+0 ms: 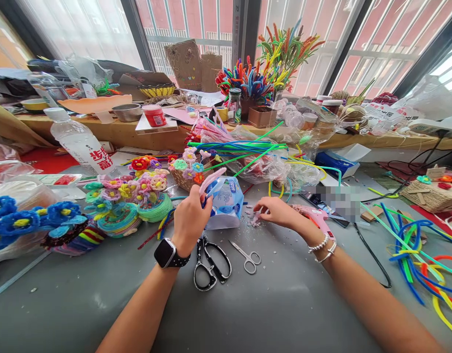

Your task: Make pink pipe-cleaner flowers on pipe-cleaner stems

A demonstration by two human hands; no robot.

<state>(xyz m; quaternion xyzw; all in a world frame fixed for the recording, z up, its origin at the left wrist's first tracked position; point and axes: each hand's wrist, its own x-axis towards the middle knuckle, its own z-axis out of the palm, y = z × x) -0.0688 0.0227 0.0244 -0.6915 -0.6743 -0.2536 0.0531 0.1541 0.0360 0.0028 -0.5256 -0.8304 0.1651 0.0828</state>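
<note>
My left hand [192, 211] is closed around a thick pink fuzzy stem [214, 177], which sticks up past the fingers. Right beside those fingers stands a cut-down clear plastic container with a blue label [226, 202]; whether they also grip its edge, I cannot tell. My right hand [272, 212] is lowered to the tabletop, fingers pinched at a small heap of pink fluff [253, 221]. Black-handled scissors [211, 264] and small silver scissors [248, 257] lie in front of the container.
Fuzzy-flower baskets [119, 220] and a water bottle [80, 142] stand left. Bundled pipe cleaners [240, 147] lie behind the container. A pink glue gun [314, 215] and a phone [325, 208] are beyond my right wrist. Loose coloured pipe cleaners [413, 245] tangle at right.
</note>
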